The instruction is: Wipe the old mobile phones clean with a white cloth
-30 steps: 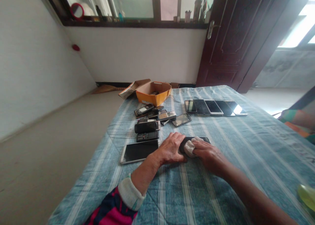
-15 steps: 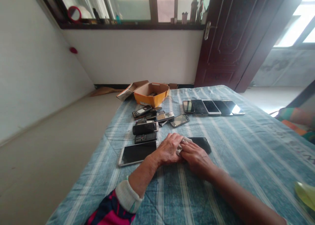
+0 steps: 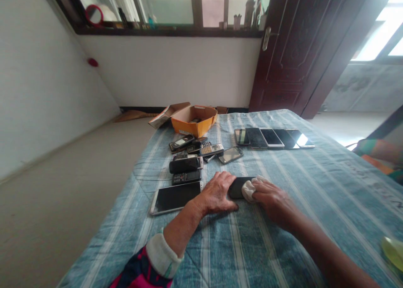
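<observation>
A black phone lies flat on the blue striped cloth in front of me. My left hand rests on the phone's left end, fingers curled over its edge and holding it down. My right hand is closed on a small white cloth and presses it onto the phone's right part. Just left of my left hand lies a large white-framed phone.
Several small keypad phones lie in a cluster beyond the large phone. A row of several smartphones lies further back. An open orange cardboard box sits at the far edge. A yellow-green object shows at the right edge.
My right hand slid the white cloth left over the phone, then back to the right. My left hand stayed on the phone's left end.
</observation>
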Action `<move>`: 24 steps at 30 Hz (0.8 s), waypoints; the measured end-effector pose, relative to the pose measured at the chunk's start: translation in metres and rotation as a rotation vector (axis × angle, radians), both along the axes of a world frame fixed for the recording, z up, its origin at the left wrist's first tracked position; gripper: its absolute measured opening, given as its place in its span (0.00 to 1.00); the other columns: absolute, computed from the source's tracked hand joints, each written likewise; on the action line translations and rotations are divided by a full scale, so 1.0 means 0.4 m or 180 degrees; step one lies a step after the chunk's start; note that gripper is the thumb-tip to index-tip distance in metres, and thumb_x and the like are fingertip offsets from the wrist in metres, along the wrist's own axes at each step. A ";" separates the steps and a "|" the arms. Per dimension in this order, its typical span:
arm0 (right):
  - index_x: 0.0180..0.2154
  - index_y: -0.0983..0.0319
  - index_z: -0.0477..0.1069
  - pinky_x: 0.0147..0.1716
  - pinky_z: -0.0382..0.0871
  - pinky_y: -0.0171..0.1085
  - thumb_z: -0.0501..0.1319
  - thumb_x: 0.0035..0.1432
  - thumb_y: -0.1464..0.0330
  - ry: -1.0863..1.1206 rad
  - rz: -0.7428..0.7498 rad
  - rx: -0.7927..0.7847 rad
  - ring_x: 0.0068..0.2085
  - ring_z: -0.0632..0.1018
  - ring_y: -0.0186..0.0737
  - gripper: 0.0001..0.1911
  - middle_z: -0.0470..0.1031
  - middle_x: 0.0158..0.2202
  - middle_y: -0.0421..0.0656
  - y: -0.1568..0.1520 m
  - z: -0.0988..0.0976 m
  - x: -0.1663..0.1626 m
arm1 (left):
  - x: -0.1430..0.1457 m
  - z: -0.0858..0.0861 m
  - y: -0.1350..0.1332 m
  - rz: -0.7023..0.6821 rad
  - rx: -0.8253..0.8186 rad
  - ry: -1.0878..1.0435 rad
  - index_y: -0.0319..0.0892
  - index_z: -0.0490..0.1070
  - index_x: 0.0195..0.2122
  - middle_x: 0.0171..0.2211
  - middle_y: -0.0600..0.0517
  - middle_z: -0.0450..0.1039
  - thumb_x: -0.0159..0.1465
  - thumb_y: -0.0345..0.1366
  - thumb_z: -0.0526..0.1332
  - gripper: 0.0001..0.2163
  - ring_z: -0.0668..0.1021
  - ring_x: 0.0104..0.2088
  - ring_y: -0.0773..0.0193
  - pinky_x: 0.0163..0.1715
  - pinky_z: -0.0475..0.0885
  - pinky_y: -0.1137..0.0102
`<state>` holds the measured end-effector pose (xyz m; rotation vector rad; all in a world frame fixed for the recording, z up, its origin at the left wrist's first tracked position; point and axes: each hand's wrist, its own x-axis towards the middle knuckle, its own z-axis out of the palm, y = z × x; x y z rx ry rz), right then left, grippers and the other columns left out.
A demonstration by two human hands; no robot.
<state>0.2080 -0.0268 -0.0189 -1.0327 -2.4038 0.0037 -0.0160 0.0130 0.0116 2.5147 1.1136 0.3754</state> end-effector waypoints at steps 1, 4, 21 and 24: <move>0.37 0.61 0.74 0.55 0.65 0.48 0.51 0.62 0.77 0.0046 0.0018 0.0094 0.50 0.74 0.45 0.14 0.76 0.42 0.46 -0.001 -0.004 -0.017 | 0.000 -0.001 0.001 -0.0024 0.0010 -0.0015 0.41 0.66 0.51 0.48 0.46 0.67 0.44 0.41 0.71 0.32 0.68 0.49 0.50 0.52 0.65 0.57; 0.38 0.61 0.74 0.55 0.65 0.47 0.52 0.62 0.76 0.0217 0.0130 0.0292 0.50 0.73 0.44 0.13 0.76 0.40 0.46 -0.002 -0.012 -0.077 | 0.002 -0.002 0.002 -0.0036 0.0024 -0.0047 0.42 0.66 0.51 0.47 0.47 0.68 0.45 0.40 0.69 0.31 0.69 0.48 0.51 0.51 0.65 0.58; 0.37 0.61 0.74 0.55 0.65 0.47 0.53 0.62 0.76 0.0170 0.0011 0.0184 0.49 0.74 0.44 0.12 0.76 0.39 0.46 -0.001 -0.006 -0.064 | 0.003 0.009 -0.006 0.0062 -0.0019 0.0043 0.41 0.66 0.50 0.48 0.46 0.67 0.45 0.39 0.69 0.30 0.68 0.48 0.51 0.51 0.65 0.59; 0.37 0.62 0.74 0.54 0.66 0.46 0.54 0.62 0.75 0.0217 0.0144 0.0269 0.50 0.73 0.44 0.10 0.75 0.39 0.46 0.004 -0.007 -0.113 | 0.007 0.010 -0.007 0.0060 0.0033 0.0024 0.41 0.67 0.49 0.48 0.46 0.67 0.48 0.38 0.66 0.26 0.69 0.47 0.52 0.50 0.66 0.60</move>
